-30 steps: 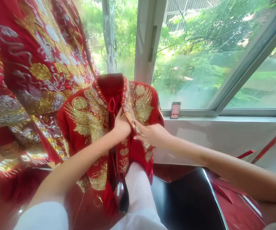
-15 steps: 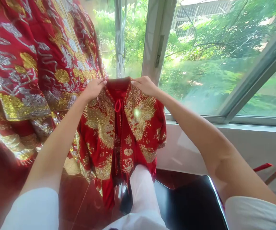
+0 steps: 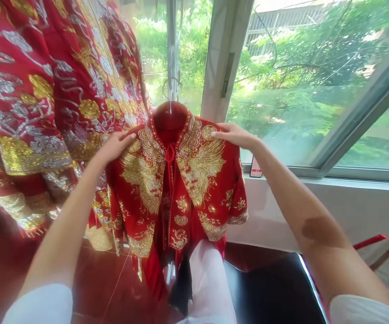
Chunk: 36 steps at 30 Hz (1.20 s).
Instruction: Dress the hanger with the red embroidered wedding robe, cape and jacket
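A small red jacket [image 3: 177, 189] with gold embroidery hangs on a red hanger [image 3: 169, 114] in front of the window. My left hand [image 3: 115, 146] rests on its left shoulder, fingers stretched and lying on the cloth. My right hand [image 3: 231, 134] lies on its right shoulder, fingers extended along the top edge. A red tie knot [image 3: 169, 153] closes the jacket front at the collar.
A larger red robe [image 3: 46, 103] with gold and silver embroidery hangs at the left. A window frame [image 3: 224, 67] and sill [image 3: 332, 182] stand behind. A black seat [image 3: 272, 288] is at lower right, a white-clad leg [image 3: 208, 283] below the jacket, red floor [image 3: 106, 288] underneath.
My hands went from the jacket's front up to its collar, then slid outward onto the shoulders. The jacket now hangs spread wider and the hanger top shows.
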Available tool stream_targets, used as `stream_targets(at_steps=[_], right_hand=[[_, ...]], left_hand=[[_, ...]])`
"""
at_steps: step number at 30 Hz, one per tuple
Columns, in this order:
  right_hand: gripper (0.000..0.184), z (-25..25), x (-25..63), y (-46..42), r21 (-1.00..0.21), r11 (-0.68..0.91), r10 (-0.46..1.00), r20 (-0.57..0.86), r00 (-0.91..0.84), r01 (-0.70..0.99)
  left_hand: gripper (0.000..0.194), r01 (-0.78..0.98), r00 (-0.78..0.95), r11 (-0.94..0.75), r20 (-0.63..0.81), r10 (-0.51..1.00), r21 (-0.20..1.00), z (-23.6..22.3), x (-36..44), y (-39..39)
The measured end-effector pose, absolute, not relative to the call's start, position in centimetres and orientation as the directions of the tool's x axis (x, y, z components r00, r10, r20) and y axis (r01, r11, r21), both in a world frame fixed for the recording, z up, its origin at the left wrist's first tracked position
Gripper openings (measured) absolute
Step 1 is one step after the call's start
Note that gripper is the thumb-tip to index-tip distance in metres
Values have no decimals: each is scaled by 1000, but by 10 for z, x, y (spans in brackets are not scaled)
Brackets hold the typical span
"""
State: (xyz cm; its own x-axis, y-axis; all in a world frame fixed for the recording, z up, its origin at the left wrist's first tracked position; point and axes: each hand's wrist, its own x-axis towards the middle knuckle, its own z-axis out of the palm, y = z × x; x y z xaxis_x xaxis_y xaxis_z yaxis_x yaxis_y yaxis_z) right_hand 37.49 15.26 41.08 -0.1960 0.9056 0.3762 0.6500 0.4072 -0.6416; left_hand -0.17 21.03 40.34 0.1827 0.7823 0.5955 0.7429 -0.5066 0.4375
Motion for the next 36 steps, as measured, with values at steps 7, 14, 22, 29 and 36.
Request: stream_targets(at_steps=[7,14,22,29,36], right_hand=[[55,353,304,144,-296,79,410,880,240,952],[67,245,235,114,-226,64,589,795,146,972],[74,242,258,83,-450,376,739,673,31,810],[82,305,215,18,-240,632,352,936,2,737],[63,242,196,131,-145,369,575,812,-103,918]], left_hand=[[68,916,-111,-292,874,473,274,355,50,168],[60,924,11,-293,749,662,246,247,83,130],[33,924,19,-258,641,768,281,239,44,103],[21,865,191,-479,785,589,149,274,88,46],[28,917,71,-290,603,795,275,191,126,127]])
